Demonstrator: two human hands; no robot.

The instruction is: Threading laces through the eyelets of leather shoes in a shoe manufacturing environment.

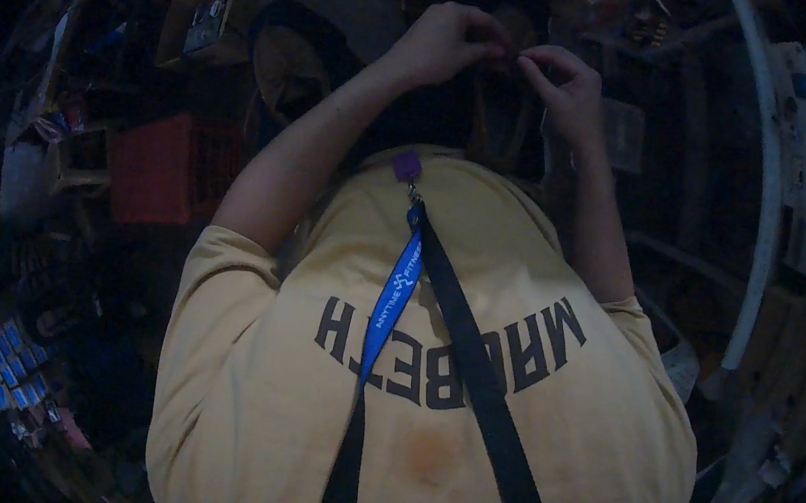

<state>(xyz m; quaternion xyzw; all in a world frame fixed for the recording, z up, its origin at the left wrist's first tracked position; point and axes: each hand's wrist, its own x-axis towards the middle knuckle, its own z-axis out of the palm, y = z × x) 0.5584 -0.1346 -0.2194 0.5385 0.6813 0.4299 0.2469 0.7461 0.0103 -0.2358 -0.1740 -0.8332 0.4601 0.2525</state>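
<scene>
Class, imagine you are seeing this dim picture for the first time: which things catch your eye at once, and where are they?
The pale yellow printed T-shirt fills the lower middle, crossed by a black strap and a bright blue lanyard ribbon. At the top middle, the left hand and right hand meet, fingers pinched together over something too dark to identify. A red plastic crate sits at the left among clutter.

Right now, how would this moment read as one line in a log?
left hand: fingers pinched on small dark thing | right hand: fingers pinched on it too | thing: too dark to identify | red crate: at left
</scene>
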